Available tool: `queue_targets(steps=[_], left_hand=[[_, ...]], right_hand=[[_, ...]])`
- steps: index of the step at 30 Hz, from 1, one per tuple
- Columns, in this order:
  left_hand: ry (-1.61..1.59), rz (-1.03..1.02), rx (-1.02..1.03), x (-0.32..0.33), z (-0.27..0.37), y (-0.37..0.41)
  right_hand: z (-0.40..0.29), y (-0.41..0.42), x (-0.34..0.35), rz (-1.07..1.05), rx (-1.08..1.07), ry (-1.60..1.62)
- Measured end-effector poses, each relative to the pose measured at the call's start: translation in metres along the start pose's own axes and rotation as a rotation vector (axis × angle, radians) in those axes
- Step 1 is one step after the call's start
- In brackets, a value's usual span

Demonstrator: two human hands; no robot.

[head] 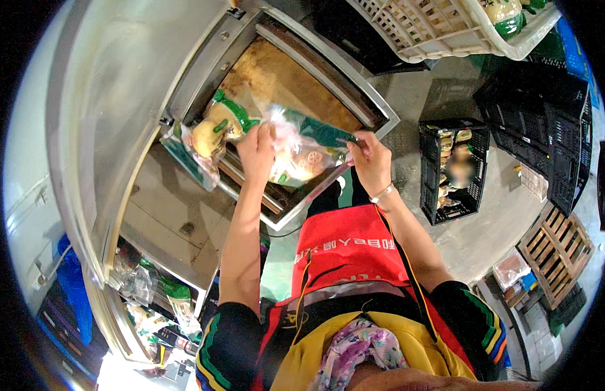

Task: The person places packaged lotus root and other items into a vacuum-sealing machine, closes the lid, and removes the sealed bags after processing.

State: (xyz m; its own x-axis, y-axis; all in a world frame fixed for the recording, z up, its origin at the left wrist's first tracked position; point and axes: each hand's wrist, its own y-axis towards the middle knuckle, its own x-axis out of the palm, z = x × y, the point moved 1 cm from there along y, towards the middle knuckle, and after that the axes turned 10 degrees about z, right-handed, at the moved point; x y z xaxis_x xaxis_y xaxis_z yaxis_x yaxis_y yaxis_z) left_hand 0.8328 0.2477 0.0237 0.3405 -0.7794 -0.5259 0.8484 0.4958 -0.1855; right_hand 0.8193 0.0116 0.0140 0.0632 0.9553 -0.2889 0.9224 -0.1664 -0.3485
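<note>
A clear plastic bag with green print (302, 159) hangs between my hands over the near side of an open chamber vacuum sealer (295, 80). My right hand (371, 159) pinches the bag's right end. My left hand (257, 151) grips its left side, with the fingers partly hidden. Pale food, apparently lotus root, shows through the plastic. Left of my left hand, another green-printed bag (209, 139) with pale pieces lies across the machine's edge. The chamber floor (283, 73) is brown and stained, with a sealing bar (322, 73) along its far right side.
The machine's raised lid (121, 73) stands at the left. A white plastic crate (429, 29) holds packed bags at the top right. On the floor to the right sits a black crate (432, 195) of bags. Beyond are stacked black crates (537, 117) and a wooden pallet (557, 254).
</note>
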Motion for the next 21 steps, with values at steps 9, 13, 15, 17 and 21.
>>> queue_targets(steps=[9, 13, 15, 17, 21], left_hand=[[0.01, -0.115, 0.075, 0.096, -0.03, 0.065], [0.117, -0.146, 0.159, 0.101, -0.022, 0.073], [0.115, -0.161, 0.191, 0.104, -0.021, 0.081], [0.165, -0.184, 0.184, 0.106, -0.023, 0.087], [0.058, -0.211, 0.085, 0.114, -0.029, 0.091]], right_hand=[[0.013, 0.063, -0.016, -0.082, -0.546, -0.727], [0.011, 0.069, -0.014, -0.116, -0.482, -0.738], [0.01, 0.071, -0.011, -0.108, -0.448, -0.718], [0.009, 0.073, -0.007, -0.119, -0.426, -0.75], [0.014, 0.079, -0.002, -0.107, -0.367, -0.835]])
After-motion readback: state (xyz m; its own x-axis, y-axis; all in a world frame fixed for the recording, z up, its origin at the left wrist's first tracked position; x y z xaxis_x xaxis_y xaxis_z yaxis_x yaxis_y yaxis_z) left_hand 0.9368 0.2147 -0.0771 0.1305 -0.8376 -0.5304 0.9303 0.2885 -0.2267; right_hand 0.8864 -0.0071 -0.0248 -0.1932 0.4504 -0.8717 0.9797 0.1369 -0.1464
